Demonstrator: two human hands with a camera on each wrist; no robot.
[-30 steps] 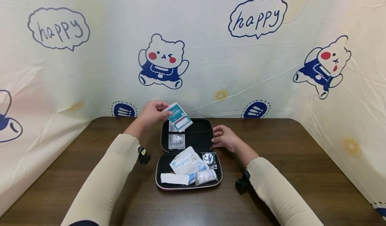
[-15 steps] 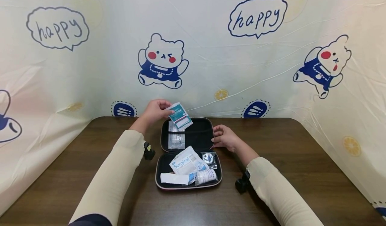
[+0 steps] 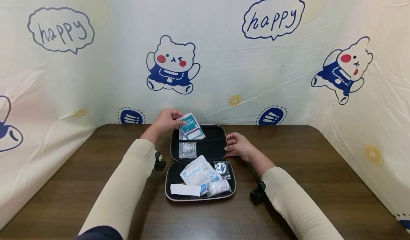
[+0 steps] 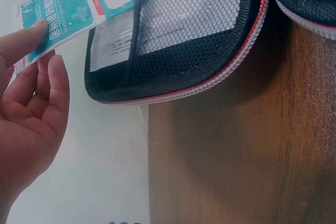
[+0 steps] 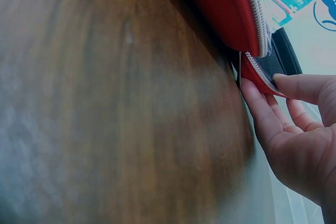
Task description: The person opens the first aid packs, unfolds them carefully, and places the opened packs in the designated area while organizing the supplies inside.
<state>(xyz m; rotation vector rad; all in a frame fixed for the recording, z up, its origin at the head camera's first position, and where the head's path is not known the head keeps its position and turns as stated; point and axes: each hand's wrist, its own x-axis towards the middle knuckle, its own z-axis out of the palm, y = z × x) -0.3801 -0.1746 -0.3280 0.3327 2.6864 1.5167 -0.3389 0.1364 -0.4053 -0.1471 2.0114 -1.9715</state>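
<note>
The left hand (image 3: 164,120) pinches a teal-and-white packet (image 3: 192,126) between thumb and fingers, tilted over the far left of the open case (image 3: 211,149) — its near end meets the edge of the mesh pocket (image 4: 178,72), though I cannot tell whether it is tucked in. The right hand (image 3: 240,147) grips the right rim of the case's far half, thumb inside, fingers outside. In the near half lie a Surgical packet (image 3: 196,174), a white strip (image 3: 185,189) and a wrapped white roll (image 3: 219,187). The case rests on the table (image 3: 288,154).
</note>
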